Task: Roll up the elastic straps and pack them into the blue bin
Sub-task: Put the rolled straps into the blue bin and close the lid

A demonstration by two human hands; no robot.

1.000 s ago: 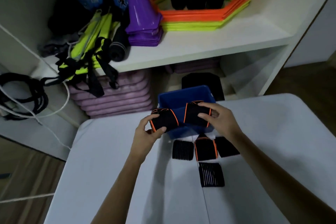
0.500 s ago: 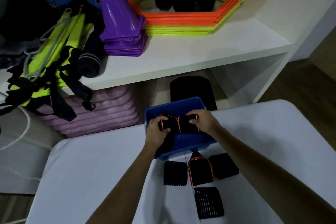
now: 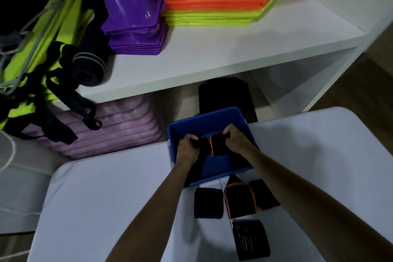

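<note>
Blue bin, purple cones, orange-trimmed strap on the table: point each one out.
Blue bin (image 3: 204, 115): head view, far rim.
Purple cones (image 3: 136, 34): head view, stacked bases.
Orange-trimmed strap (image 3: 240, 200): head view, middle of its black face.

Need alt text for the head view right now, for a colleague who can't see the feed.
Both hands, left hand and right hand, each grip a rolled black strap with orange trim inside the blue bin at the far edge of the white table. Four more black straps lie on the table just in front of the bin.
</note>
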